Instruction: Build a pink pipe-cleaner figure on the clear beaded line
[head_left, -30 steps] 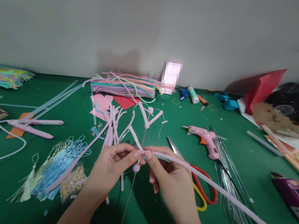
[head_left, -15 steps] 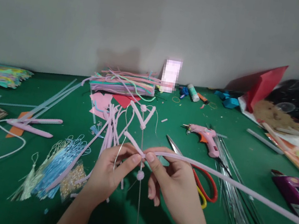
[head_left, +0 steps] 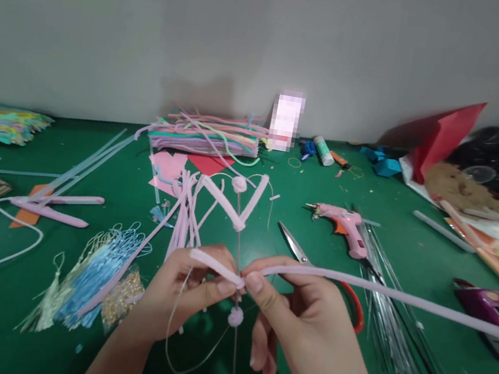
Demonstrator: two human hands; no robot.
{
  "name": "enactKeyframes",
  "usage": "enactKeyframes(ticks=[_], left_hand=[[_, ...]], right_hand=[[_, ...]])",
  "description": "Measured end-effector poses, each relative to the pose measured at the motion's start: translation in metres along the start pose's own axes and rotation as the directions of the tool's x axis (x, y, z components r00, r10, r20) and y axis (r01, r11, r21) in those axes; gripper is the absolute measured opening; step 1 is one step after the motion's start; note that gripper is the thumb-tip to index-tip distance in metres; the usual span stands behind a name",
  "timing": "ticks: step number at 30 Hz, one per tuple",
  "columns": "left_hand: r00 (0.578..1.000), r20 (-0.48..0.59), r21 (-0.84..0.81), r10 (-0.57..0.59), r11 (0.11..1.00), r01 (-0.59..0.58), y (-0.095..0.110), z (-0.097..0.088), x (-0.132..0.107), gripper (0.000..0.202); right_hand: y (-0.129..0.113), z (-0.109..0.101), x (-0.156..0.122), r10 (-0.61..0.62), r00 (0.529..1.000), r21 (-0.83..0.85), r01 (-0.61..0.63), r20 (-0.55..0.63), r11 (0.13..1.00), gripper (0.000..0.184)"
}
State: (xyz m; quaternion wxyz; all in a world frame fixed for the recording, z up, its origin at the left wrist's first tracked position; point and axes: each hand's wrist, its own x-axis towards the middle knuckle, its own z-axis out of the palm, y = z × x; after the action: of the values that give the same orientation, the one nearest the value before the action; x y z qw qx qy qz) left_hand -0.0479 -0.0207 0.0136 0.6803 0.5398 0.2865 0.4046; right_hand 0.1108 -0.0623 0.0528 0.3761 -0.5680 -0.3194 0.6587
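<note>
In the head view, the left hand and right hand are close together, both pinching the pink pipe cleaner at the thin wire, above the green table. They grip from two sides, it seems to keep the bend firm; how it wraps there I cannot tell, as the hands hide it. The long end passes over the right hand. A V-shaped piece sits farther along the wire, a small pink ball nearer. Scissors lie just beyond, probably for easy reach.

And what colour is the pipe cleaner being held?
The pipe cleaner is pale lilac-pink, best seen in the head view.
</note>
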Motion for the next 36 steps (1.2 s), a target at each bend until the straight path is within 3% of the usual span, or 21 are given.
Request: enactKeyframes(ticks=[3, 10, 16, 29, 36], left_hand=[[0.999, 0.032, -0.008, 0.025, 1.000, -0.024, 0.001, -0.001, 0.000, 0.012], [0.998, 0.045, -0.115, 0.047, 0.992, -0.041, -0.004, 0.000, 0.000, 0.010], [1.000, 0.006, -0.076, -0.007, 0.997, 0.007, -0.005, 0.001, -0.001, 0.014], [0.998, -0.035, -0.094, -0.055, 0.994, 0.051, -0.016, -0.002, 0.000, 0.013], [0.996, -0.078, -0.130, -0.052, 0.991, 0.041, -0.014, 0.003, 0.005, 0.014]], right_hand=[[0.000, 0.001, -0.003, 0.008, 1.000, 0.001, -0.008, 0.019, 1.000, 0.041], [-0.010, 0.010, -0.011, -0.031, 0.990, -0.054, 0.024, -0.141, 0.998, 0.036], [-0.008, 0.012, -0.007, -0.094, 0.978, -0.015, 0.092, -0.187, 0.996, 0.031], [-0.003, 0.008, 0.000, -0.175, 0.973, 0.010, 0.178, -0.149, 0.984, 0.033], [0.001, 0.010, 0.001, -0.310, 0.928, -0.084, 0.299, -0.208, 0.951, 0.024]])
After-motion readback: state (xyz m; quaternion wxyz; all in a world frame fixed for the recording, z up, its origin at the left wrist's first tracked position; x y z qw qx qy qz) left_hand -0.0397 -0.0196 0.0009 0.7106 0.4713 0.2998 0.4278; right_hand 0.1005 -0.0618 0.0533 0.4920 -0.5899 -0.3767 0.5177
